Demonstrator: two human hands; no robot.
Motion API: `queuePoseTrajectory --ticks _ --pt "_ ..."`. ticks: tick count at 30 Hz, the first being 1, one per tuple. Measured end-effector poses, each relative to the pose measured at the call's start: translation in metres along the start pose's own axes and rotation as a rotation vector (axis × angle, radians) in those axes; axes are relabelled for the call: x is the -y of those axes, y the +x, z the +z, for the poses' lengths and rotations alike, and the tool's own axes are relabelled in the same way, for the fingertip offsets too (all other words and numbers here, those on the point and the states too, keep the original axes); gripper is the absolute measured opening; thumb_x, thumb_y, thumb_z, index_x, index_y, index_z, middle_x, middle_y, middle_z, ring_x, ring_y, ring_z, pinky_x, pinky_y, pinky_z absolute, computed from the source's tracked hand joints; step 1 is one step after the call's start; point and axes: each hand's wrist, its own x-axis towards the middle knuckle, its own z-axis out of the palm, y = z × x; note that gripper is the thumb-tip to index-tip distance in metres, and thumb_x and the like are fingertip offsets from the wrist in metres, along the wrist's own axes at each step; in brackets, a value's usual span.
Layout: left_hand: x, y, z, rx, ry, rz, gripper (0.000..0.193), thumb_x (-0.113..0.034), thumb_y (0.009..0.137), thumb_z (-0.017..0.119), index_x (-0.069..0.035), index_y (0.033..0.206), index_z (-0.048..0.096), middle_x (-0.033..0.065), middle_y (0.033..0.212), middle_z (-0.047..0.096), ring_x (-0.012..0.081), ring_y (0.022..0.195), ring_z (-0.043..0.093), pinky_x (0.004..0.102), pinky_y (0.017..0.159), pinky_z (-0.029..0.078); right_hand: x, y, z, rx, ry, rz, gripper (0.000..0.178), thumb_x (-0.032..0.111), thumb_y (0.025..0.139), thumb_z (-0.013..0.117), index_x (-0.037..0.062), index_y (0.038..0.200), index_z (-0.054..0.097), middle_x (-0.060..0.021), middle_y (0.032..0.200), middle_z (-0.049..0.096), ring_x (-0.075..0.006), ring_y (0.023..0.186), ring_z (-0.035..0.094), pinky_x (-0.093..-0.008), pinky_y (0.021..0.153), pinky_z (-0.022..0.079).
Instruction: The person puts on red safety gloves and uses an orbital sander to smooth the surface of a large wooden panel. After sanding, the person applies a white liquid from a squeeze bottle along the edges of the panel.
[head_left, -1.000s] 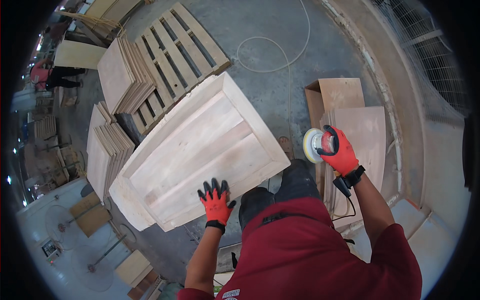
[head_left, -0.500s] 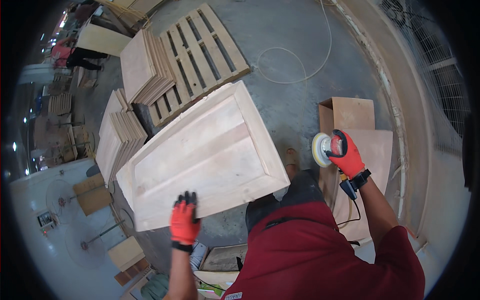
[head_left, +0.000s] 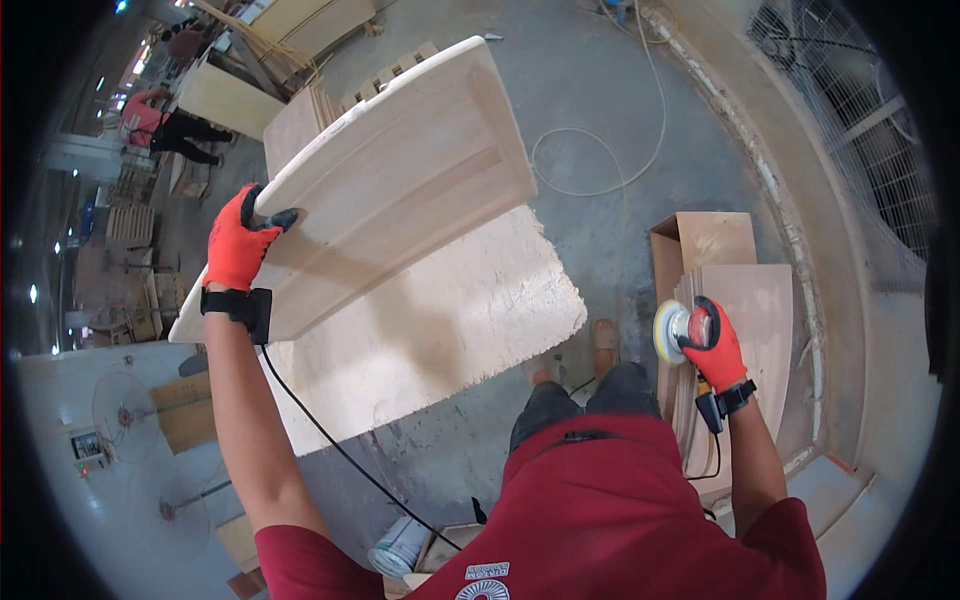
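Note:
A wooden cabinet door panel (head_left: 410,170) stands tilted up on a pale work board (head_left: 470,310) with a ragged right edge. My left hand (head_left: 240,240), in a red and black glove, is closed on the panel's raised far edge, near its left end. Off to the right, my right hand (head_left: 722,350), gloved alike, grips an orbital sander (head_left: 672,332). The sander's round pad faces left, away from the panel and in the air.
A stack of wooden panels (head_left: 750,350) and an open wooden box (head_left: 715,240) stand at the right. Behind the raised panel are more stacked boards (head_left: 292,130). A thin hose (head_left: 600,190) loops over the floor. Another person (head_left: 160,125) bends over at the far left.
The panel has gone from lying flat to tilted up, uncovering the work board. My left hand has moved from its near edge to its far edge. The sander has shifted slightly right and down.

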Motion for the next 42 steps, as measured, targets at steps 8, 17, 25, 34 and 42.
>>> queuePoseTrajectory --ticks 8,17,25,34,42 --pt "-0.003 0.074 0.025 0.077 -0.115 0.076 0.059 -0.006 0.073 0.085 -0.003 0.129 0.065 0.0141 0.121 0.069 0.0274 0.113 0.065 0.0354 0.102 0.048 -0.005 -0.020 0.001 -0.052 0.023 0.142 0.082 0.020 0.071 0.090 0.0046 0.142 0.053 -0.0162 0.135 0.061 -0.0317 0.127 0.059 -0.0413 0.109 0.047" --pt "-0.020 0.124 0.015 0.191 -0.015 -0.012 0.061 -0.018 0.081 0.084 -0.004 0.136 0.061 0.0161 0.132 0.067 0.0281 0.124 0.063 0.0362 0.106 0.047 0.012 -0.013 0.002 -0.045 0.023 0.149 0.081 0.018 0.070 0.090 0.0040 0.141 0.054 -0.0178 0.135 0.061 -0.0338 0.128 0.059 -0.0415 0.110 0.047" --pt "-0.022 0.125 0.008 0.136 0.055 0.141 0.055 -0.030 0.086 0.078 -0.011 0.134 0.061 0.0162 0.124 0.069 0.0351 0.114 0.065 0.0414 0.097 0.051 0.007 -0.006 -0.009 0.025 0.046 0.091 0.081 0.012 0.069 0.088 0.0015 0.141 0.053 -0.0171 0.135 0.061 -0.0325 0.129 0.058 -0.0407 0.113 0.043" --pt "-0.035 0.102 -0.056 0.424 -0.071 0.065 0.058 -0.028 0.090 0.073 -0.016 0.144 0.055 0.0171 0.126 0.069 0.0350 0.117 0.064 0.0421 0.099 0.049 0.054 0.022 -0.026 0.174 0.027 0.035 0.078 0.009 0.071 0.085 0.0027 0.142 0.051 -0.0159 0.137 0.060 -0.0310 0.129 0.057 -0.0411 0.112 0.043" --pt "-0.047 0.077 -0.073 0.324 -0.026 0.022 0.069 -0.048 0.086 0.073 -0.016 0.144 0.057 0.0179 0.129 0.068 0.0364 0.122 0.062 0.0438 0.103 0.048 0.058 0.019 -0.025 0.264 0.011 -0.067 0.078 0.013 0.072 0.084 0.0031 0.142 0.050 -0.0165 0.138 0.058 -0.0323 0.131 0.055 -0.0410 0.112 0.043"
